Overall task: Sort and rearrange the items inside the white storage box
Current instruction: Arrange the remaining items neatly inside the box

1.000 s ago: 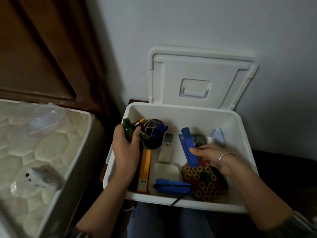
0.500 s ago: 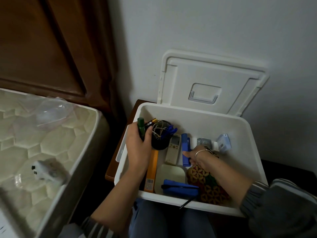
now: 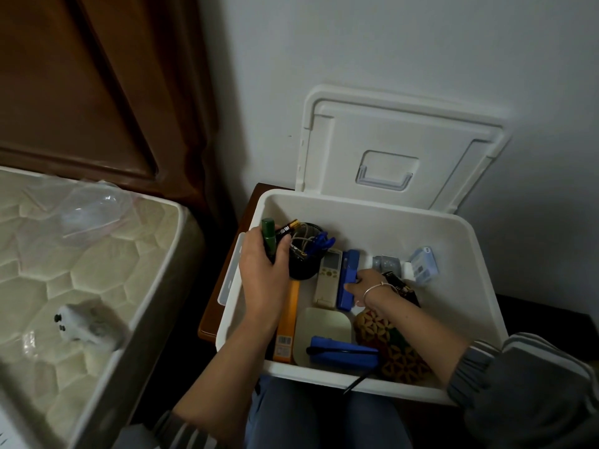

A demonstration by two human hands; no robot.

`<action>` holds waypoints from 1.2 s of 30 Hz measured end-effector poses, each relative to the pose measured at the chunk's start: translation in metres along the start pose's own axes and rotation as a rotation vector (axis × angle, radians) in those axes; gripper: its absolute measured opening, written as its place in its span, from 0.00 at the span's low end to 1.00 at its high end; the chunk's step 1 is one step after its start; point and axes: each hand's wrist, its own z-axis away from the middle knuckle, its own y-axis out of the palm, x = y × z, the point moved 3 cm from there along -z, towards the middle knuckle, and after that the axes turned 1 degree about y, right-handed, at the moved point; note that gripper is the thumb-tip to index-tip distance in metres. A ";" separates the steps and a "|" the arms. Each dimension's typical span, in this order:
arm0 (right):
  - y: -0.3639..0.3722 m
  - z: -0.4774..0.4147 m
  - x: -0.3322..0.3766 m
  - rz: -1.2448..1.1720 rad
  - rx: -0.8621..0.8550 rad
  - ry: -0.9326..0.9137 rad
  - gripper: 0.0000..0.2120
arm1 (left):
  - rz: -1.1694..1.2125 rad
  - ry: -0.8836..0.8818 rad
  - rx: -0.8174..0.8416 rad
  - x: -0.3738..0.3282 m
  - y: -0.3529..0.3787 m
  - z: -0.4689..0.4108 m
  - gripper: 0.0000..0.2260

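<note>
**A:** What could go wrong from here?

**B:** I'd worry most about the left hand (image 3: pixel 264 273). It is wrapped round a green marker (image 3: pixel 268 234), with a black-and-gold battery (image 3: pixel 287 229) pinched in beside it. Two thin things in one fist could slip, and the battery might drop into the black cup (image 3: pixel 303 265) that the knuckles touch. A nudge could also tip the cup, which is already stuffed with cords.

**A:** And the other side?

**B:** The right hand (image 3: pixel 369 285) curls its fingers round the near end of the blue tool (image 3: pixel 348 277), which lies just beside the remote (image 3: pixel 329 277). If that hand pulls the tool sideways, it could drag the remote along or knock the small packets by the far wall. The forearm also lies over the patterned pouch (image 3: pixel 389 348), so lifting it carelessly might catch the pouch.

**A:** How are the arms set?

**B:** Both reach in over the near rim — the left at the far-left corner with its back upward, the right lower in the middle with the wrist bent down.

**A:** And the box itself?

**B:** The white storage box (image 3: pixel 453 254) sits open just beyond the knees, with its lid (image 3: pixel 395 157) leaning on the wall behind. I think the sorting is only partly done.
</note>
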 end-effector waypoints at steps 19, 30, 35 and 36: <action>-0.049 0.089 0.050 -0.241 -0.182 -0.544 0.14 | 0.120 -0.074 0.148 0.008 0.009 0.002 0.08; -0.046 0.131 0.027 -0.107 -0.186 -0.623 0.30 | 0.096 -0.072 0.708 -0.003 0.037 0.029 0.05; -0.056 0.130 0.019 0.010 -0.255 -0.642 0.17 | 0.132 -0.146 0.786 -0.009 0.045 0.033 0.07; -0.057 0.129 0.018 0.049 -0.258 -0.643 0.16 | 0.134 -0.152 0.797 -0.011 0.047 0.034 0.07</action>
